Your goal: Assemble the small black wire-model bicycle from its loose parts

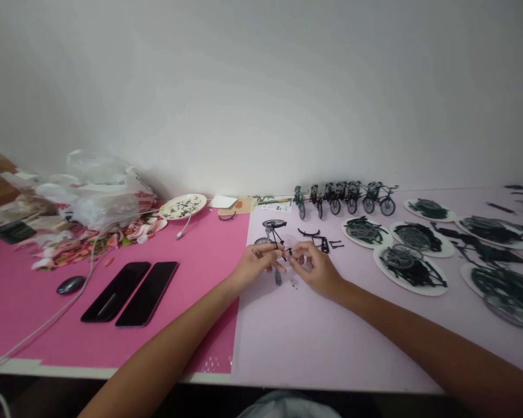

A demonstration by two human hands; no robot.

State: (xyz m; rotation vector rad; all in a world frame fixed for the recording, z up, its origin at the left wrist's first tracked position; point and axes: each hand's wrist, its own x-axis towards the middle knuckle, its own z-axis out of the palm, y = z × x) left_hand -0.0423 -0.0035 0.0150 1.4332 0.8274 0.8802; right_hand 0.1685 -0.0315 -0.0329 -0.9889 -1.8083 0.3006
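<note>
Soft, rather dim light lets the wall [261, 93] grey toward its corners; a pale reflection marks the left phone [117, 290]. Wide-angle stretching distorts the green parts [509, 290] at right, and the small black part [289, 251] looks indistinct.

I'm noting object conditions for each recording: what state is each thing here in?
Held bicycle: in hand, completeness unclear
Left hand: pinching the bicycle
Right hand: pinching a small dark piece
Row of bicycles: standing upright
Loose black parts: lying flat
Near plate: loaded with dark parts
Two phones: flat, dark-screened
Cable end: unplugged
Plastic bag: crumpled
</note>
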